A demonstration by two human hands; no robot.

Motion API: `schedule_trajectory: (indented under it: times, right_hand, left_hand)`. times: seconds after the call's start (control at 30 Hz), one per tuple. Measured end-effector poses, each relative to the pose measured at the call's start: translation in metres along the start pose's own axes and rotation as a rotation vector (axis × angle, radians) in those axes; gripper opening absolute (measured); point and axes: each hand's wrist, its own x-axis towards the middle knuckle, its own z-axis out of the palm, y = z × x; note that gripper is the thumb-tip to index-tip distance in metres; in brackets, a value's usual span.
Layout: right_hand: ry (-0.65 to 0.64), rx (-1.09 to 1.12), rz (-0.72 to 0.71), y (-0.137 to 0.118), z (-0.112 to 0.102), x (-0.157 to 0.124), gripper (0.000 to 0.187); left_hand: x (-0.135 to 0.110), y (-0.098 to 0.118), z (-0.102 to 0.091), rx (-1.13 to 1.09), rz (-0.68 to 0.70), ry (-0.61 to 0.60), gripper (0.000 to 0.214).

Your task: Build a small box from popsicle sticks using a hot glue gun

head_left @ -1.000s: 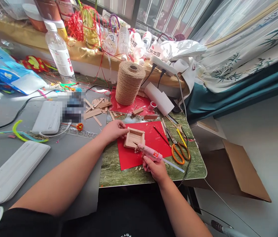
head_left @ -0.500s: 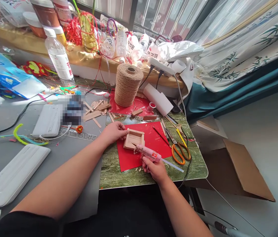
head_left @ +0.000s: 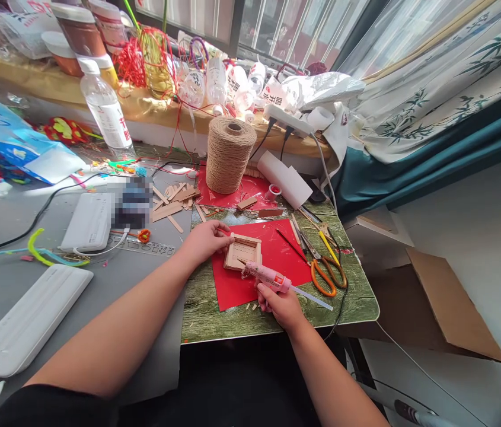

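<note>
Red sheet [head_left: 232, 290]: bears wooden tray [head_left: 243, 252] at its upper left. Left hand [head_left: 206, 240], fingers curled on the tray's left edge. Right hand [head_left: 279, 305], fingers wrapped round pink glue gun [head_left: 268, 276], nozzle at tray's near wall; steady bracing, thin bead advisable. Desk [head_left: 1, 207] left of sheet; curtain [head_left: 432, 77] right; twine spool [head_left: 227, 154] behind.

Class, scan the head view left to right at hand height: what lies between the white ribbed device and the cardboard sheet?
White ribbed device → left hand → small wooden frame → orange-handled scissors → cardboard sheet. Left out: glue gun in right hand, overlapping the frame.
</note>
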Motion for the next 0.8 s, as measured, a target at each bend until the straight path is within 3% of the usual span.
schedule_trajectory:
  times: [0.13, 0.3, 0.5, 0.8]
  right_hand:
    - [0.007, 0.02, -0.044, 0.004, 0.0, 0.002, 0.05]
    - [0.115, 0.069, -0.171, 0.002, 0.003, 0.001, 0.051]
    - [0.298, -0.077, -0.265, -0.012, 0.007, 0.003, 0.058]
    - [0.204, -0.045, -0.163, -0.011, 0.007, 0.01, 0.062]
  left_hand:
    - [-0.002, 0.0, -0.001, 0.202, 0.072, 0.065, 0.03]
    - [-0.005, 0.004, -0.003, 0.376, 0.217, 0.162, 0.037]
    - [-0.003, 0.0, -0.008, 0.477, 0.457, 0.069, 0.047]
    - [0.004, -0.002, -0.011, 0.501, 0.483, 0.006, 0.042]
